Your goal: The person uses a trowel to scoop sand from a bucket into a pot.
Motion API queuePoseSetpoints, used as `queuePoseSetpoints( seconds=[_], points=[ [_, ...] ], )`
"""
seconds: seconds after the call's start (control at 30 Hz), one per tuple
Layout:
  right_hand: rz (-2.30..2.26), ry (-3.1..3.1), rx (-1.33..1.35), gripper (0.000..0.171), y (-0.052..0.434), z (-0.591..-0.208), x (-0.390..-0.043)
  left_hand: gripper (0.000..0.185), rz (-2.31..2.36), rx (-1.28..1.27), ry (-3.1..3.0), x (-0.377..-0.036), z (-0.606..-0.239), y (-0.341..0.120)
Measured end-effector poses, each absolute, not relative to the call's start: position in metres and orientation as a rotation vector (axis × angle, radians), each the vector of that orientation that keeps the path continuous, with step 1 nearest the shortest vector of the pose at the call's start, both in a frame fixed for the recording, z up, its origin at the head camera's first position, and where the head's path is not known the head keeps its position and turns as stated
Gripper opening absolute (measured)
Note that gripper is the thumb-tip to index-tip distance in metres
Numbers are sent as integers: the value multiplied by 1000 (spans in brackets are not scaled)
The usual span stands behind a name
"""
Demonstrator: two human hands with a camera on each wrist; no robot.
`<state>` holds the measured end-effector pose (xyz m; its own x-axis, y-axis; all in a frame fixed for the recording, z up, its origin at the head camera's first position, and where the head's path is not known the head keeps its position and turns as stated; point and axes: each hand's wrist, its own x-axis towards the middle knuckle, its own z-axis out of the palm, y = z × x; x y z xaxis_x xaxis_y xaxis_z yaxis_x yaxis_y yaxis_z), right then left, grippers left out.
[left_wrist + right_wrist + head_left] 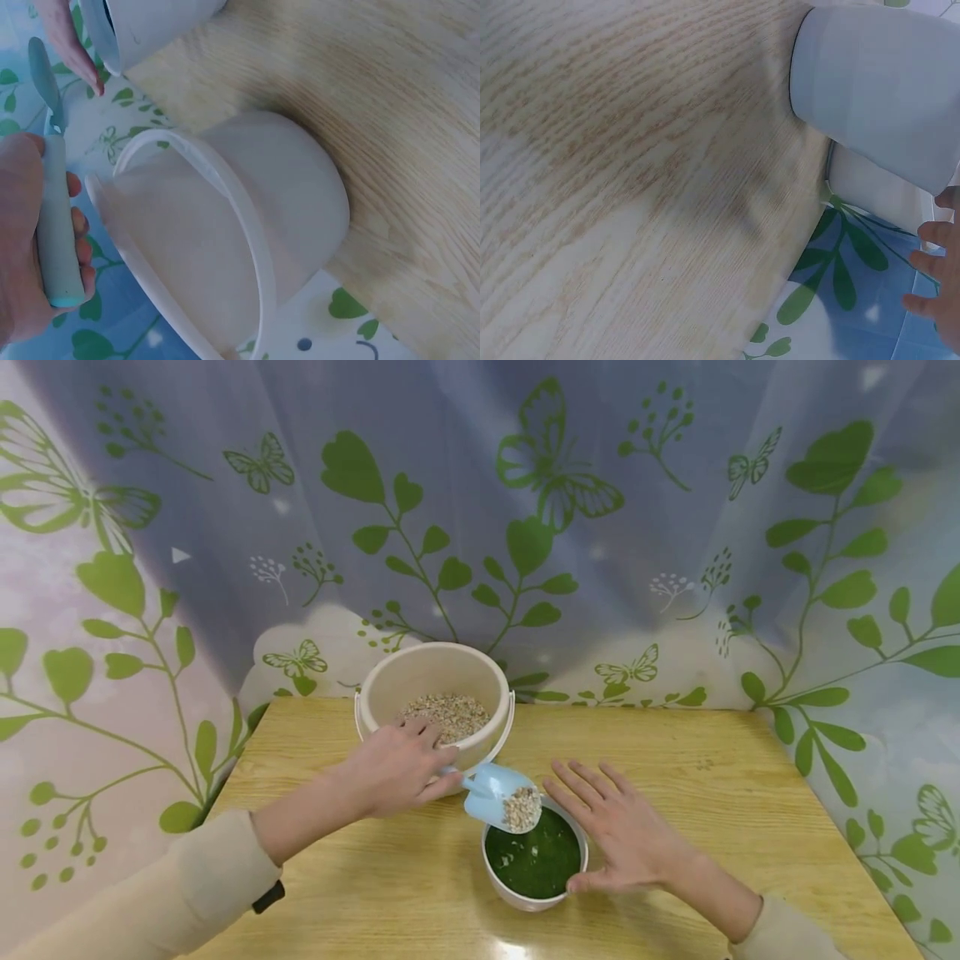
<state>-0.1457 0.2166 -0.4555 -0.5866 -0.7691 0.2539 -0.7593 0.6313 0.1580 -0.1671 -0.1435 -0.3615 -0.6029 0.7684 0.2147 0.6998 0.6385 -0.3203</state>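
Observation:
My left hand (397,770) grips the handle (58,225) of a light blue scoop (489,783). Pale, coarse granules (521,810) lie in the scoop's front end, which overlaps the far rim of a white bowl-shaped pot (517,902) in the head view. Inside that pot is a dark green surface (543,860) with a few pale bits on it. Fingers spread, my right hand (622,831) is beside the pot, its thumb right at the rim. Behind the left hand stands a cream bucket (431,672), partly filled with mixed granules (453,717).
The bucket's white handle (236,202) hangs down its side. Under everything is a light wooden table (652,735), whose back edge meets a curtain (450,485) printed with green leaves and butterflies. The pot stands nearer the front than the bucket.

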Motion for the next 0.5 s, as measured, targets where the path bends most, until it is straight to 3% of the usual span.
queuePoseSetpoints(
  seconds=[0.5],
  points=[
    [-57,-2580,1222,130,220,-461,-143,35,289,-1174,-2419,-160,-376,-123]
  ],
)
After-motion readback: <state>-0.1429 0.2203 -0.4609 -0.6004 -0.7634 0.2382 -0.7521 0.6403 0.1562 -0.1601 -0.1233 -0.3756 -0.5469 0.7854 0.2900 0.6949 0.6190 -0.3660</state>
